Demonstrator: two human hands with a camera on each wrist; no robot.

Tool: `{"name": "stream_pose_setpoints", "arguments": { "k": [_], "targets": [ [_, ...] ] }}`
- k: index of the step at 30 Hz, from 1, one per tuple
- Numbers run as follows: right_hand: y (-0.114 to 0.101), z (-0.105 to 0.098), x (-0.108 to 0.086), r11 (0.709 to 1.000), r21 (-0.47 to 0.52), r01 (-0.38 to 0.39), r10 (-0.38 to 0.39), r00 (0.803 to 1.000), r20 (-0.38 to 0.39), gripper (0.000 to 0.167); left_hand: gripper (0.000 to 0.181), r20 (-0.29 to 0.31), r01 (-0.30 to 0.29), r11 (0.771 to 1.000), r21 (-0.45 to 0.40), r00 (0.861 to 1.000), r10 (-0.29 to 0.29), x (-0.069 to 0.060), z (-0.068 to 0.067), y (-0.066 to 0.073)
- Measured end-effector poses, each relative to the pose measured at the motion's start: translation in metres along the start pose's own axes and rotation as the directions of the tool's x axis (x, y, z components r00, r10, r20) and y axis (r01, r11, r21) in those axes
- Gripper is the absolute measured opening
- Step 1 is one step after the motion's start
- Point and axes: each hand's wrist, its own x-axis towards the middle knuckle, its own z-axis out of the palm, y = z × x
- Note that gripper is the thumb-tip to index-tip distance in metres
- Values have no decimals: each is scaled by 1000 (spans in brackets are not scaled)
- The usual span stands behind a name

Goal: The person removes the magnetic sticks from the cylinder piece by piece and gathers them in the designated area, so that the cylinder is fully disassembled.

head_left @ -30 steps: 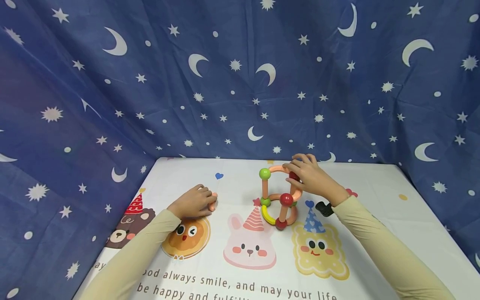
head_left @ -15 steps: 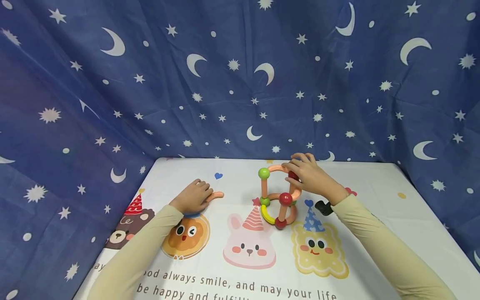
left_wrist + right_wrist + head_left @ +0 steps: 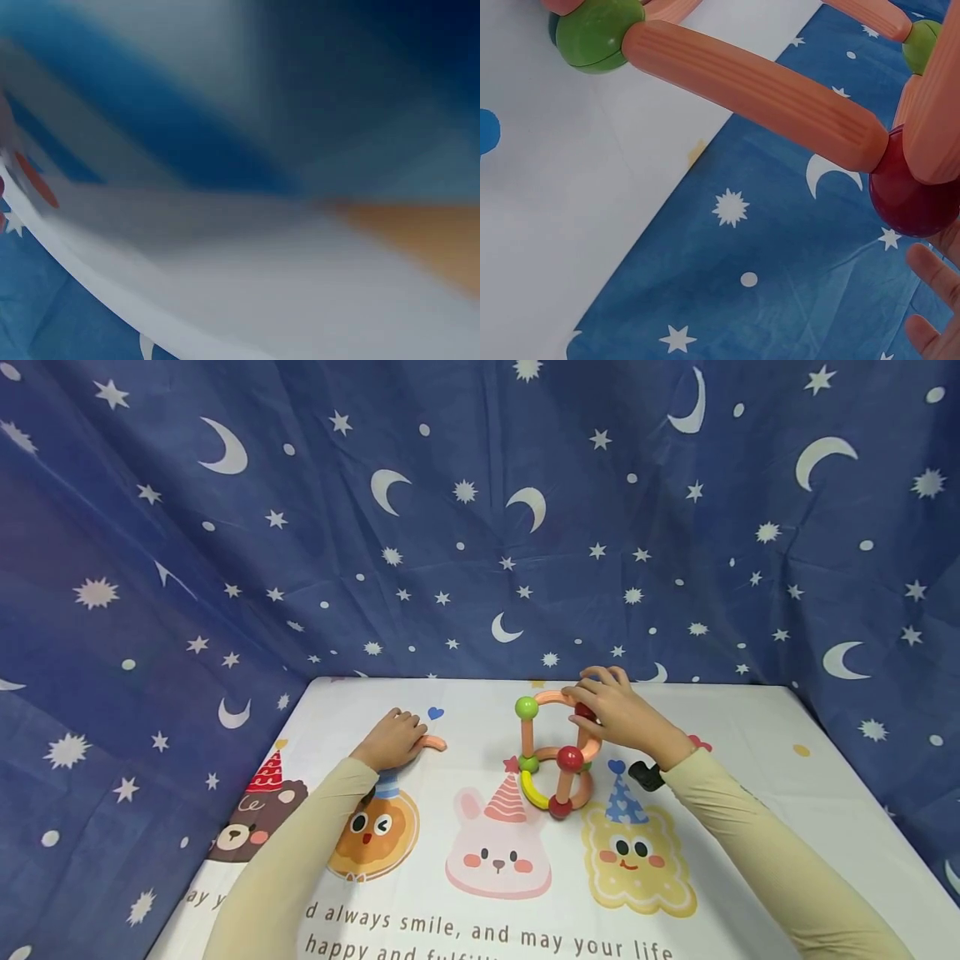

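In the head view my left hand (image 3: 392, 740) lies low over the tablecloth, its fingers curled over a short curved orange stick (image 3: 433, 743). One end of the stick sticks out past the fingertips; the hand hides the other. Right of centre stands a cube-like frame toy (image 3: 528, 738) of orange sticks, one yellow curved stick, and green and red balls. My right hand (image 3: 617, 714) grips its top back corner, thumb and fingers about a red ball. In the right wrist view that red ball (image 3: 913, 191) shows with fingertips behind it. The left wrist view is mostly blurred cloth.
The white tablecloth (image 3: 495, 852) carries printed cartoon figures and lettering. A dark blue curtain (image 3: 450, 568) with moons and stars hangs behind and at the sides. Below the right wrist is a small black object (image 3: 647, 775), perhaps part of the wrist camera.
The curved stick has swung from upright to sideways under my left hand, which has shifted slightly away from me and to the right. The right hand and frame toy stay put.
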Motion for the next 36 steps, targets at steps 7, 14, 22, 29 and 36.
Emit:
{"name": "stream_pose_setpoints", "arguments": {
  "k": [7, 14, 22, 29, 36],
  "targets": [
    [-4, -1, 3, 1000, 9, 0, 0, 1000, 14, 37, 20, -39, 159, 986, -47, 986, -161, 13, 11, -6],
    [-7, -2, 4, 1000, 9, 3, -3, 1000, 10, 36, 26, 18, 266, 960, -82, 964, -266, 22, 13, -5],
    [-5, -2, 3, 1000, 15, -9, 9, 1000, 10, 34, 32, 69, 262, 964, -44, 964, -259, 26, 11, -8],
    [-2, -1, 2, 1000, 6, -8, 8, 1000, 3, 37, 32, 64, 248, 968, -31, 967, -245, 23, 11, -12],
    [-1, -1, 1, 1000, 4, -5, 5, 1000, -4, 37, 31, 25, 241, 970, -16, 970, -240, 23, 8, -10]
  ]
}}
